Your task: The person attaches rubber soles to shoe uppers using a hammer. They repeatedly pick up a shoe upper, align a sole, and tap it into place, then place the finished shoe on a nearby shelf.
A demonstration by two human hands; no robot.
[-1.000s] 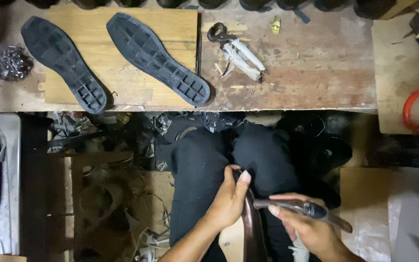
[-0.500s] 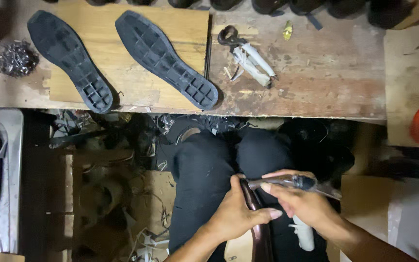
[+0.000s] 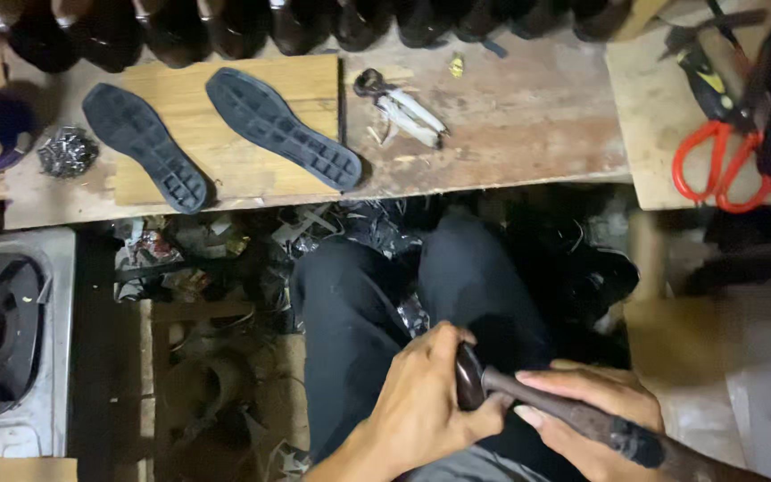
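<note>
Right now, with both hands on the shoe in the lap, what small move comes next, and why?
Probably press the tool along the shoe's edge. The right hand holds its dark handle with the tip against the shoe, and the left hand grips the shoe steady over the knees.

Two soles (image 3: 216,134) lie on the bench (image 3: 510,134), pliers (image 3: 403,107) right of them.

The workbench (image 3: 510,134) middle is left bare; its left end is taken by two soles (image 3: 278,129), its right edge by scissors (image 3: 716,165).
</note>
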